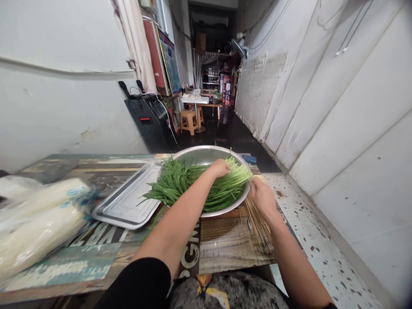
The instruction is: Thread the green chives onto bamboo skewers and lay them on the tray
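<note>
A round metal bowl (206, 153) stands at the table's far side, filled with long green chives (180, 180) lying across it. My left hand (220, 167) rests on the pale stem ends of the chives with its fingers curled into them. My right hand (262, 195) sits at the bowl's right rim, fingers closed, and what it grips is hidden. A bundle of thin bamboo skewers (257, 223) lies on the table just under my right hand.
A flat metal tray (128, 199) lies left of the bowl. Plastic-wrapped white packs (38, 223) sit at the table's left end. The wooden table (219, 246) stands by a white wall on the right; a corridor with stools runs beyond.
</note>
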`<state>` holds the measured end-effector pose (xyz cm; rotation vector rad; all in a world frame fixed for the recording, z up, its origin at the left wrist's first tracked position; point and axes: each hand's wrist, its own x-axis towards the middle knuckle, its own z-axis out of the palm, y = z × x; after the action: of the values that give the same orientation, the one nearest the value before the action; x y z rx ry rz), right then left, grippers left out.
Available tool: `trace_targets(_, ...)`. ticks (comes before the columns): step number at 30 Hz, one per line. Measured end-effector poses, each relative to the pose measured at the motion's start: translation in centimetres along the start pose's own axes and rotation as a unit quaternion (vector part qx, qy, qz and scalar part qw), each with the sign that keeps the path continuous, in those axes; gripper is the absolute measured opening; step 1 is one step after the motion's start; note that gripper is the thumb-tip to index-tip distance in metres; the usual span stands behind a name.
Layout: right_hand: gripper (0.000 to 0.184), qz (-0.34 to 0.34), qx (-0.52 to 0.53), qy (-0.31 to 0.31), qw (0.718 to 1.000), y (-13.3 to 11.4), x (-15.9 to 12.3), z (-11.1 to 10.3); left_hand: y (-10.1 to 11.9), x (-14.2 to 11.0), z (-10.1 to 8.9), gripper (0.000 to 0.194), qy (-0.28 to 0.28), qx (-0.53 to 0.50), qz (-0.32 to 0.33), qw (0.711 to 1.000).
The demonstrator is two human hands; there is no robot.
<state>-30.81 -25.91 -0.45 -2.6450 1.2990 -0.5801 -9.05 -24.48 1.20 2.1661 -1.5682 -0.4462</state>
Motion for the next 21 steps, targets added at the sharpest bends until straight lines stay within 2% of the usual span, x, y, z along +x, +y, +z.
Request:
trace_targets(2, 0.027, -0.004, 0.003, 0.003, 1.0, 0.1, 0.0, 0.1, -0.1, -0.1, -0.2, 0.012, 0.013, -0.012, -0.008, 1.0)
trace_targets(7, 0.029, -0.011, 0.023, 0.014, 1.0, 0.2, 0.0, 0.2, -0.1, 0.0, 0.2, 0.02, 0.099, -0.091, 0.018, 0.991)
trace_targets(9, 0.029, -0.01, 0.028, 0.021, 0.999, 0.1, 0.1, 0.2, 0.2, 0.0, 0.4, 0.021, 0.105, -0.121, 0.031, 0.987)
trace_targets(12, 0.028, -0.004, 0.029, 0.023, 0.999, 0.1, 0.1, 0.1, 1.3, -0.2, 0.6, 0.024, 0.116, -0.101, 0.02, 0.988)
trace_targets(14, 0.027, 0.0, 0.042, 0.024, 0.999, 0.2, 0.1, 0.2, 2.1, -0.4, 0.3, 0.029, 0.171, -0.062, -0.015, 0.983)
trace_targets(16, 0.027, -0.004, 0.076, 0.035, 0.996, 0.3, 0.0, 0.4, 2.7, -0.8, -0.3, 0.032, 0.21, -0.056, -0.014, 0.976)
trace_targets(17, 0.028, -0.009, 0.098, 0.046, 0.994, 0.3, 0.0, 0.5, 2.9, -1.1, -0.6, 0.034, 0.2, -0.077, 0.005, 0.977)
trace_targets(18, 0.028, -0.015, 0.12, 0.059, 0.991, 0.4, 0.0, 0.6, 2.8, -1.3, -1.1, 0.037, 0.166, -0.111, 0.027, 0.98)
trace_targets(21, 0.03, -0.037, 0.16, 0.09, 0.982, 0.4, 0.0, 0.8, 2.0, -2.0, -2.1, 0.043, 0.01, -0.206, 0.06, 0.977)
